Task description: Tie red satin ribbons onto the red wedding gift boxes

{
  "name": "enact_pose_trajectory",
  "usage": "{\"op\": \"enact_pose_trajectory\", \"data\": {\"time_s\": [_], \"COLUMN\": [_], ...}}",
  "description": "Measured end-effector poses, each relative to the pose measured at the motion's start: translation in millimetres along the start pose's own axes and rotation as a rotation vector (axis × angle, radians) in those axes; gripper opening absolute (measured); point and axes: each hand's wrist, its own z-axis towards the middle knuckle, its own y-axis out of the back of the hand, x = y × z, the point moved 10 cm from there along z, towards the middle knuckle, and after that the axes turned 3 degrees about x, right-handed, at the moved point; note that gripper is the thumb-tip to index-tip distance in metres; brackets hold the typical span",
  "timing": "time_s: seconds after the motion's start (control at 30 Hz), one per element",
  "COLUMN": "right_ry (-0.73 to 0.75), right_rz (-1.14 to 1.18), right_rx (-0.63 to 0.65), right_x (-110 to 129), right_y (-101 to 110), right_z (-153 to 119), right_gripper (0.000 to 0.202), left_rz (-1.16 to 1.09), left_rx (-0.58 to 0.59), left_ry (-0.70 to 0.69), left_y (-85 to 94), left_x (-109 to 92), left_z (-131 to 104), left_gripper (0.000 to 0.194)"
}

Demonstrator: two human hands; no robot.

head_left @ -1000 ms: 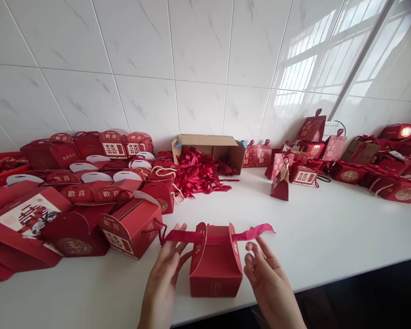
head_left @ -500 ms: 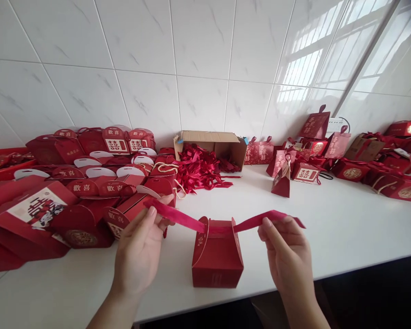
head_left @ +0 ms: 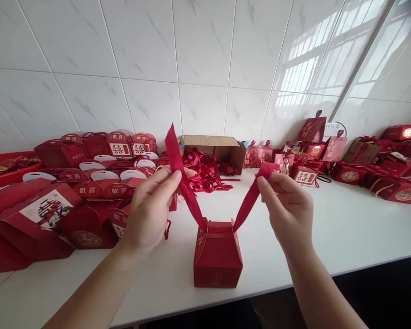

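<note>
A small red gift box (head_left: 218, 262) stands upright near the front edge of the white table. A dark pink ribbon (head_left: 191, 197) passes through the slots at the top of its two curved side flaps. My left hand (head_left: 154, 208) pinches one end of the ribbon between thumb and fingers, above and left of the box, with the tip sticking up. My right hand (head_left: 289, 201) pinches the other end above and right of the box, where the ribbon folds over the fingers. Both ribbon lengths slant up and outward from the box.
Rows of red gift boxes (head_left: 85, 226) fill the left side. Against the tiled wall, a cardboard box (head_left: 241, 157) lies on its side with loose ribbons (head_left: 208, 176) spilling out. More finished-looking boxes (head_left: 351, 173) crowd the right back of the white table (head_left: 329, 228).
Both hands have risen and moved inward with the ribbon ends, so the ribbon now slopes up steeply instead of spreading sideways. The box has stayed in place.
</note>
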Motion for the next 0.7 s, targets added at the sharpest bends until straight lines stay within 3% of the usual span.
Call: {"op": "enact_pose_trajectory", "data": {"time_s": [0.13,0.43,0.7], "right_ry": [0.015,-0.001,-0.006], "right_rz": [-0.024,0.207,0.265], "right_rx": [0.041,0.117,0.17], "right_x": [5.1,11.1,14.2], "right_y": [-6.3,-16.0,-24.4], "right_z": [12.3,32.0,32.4], "right_gripper": [0.011,0.004,0.006], "left_rz": [0.058,0.097,0.069], "left_rx": [0.034,0.048,0.028], "left_ry": [-0.026,-0.033,-0.068], "left_y": [-8.7,-20.4,-19.1], "left_x": [-6.2,-10.5,-16.0], "left_z": [6.2,10.4,14.8], "left_gripper": [0.019,0.022,0.021]}}
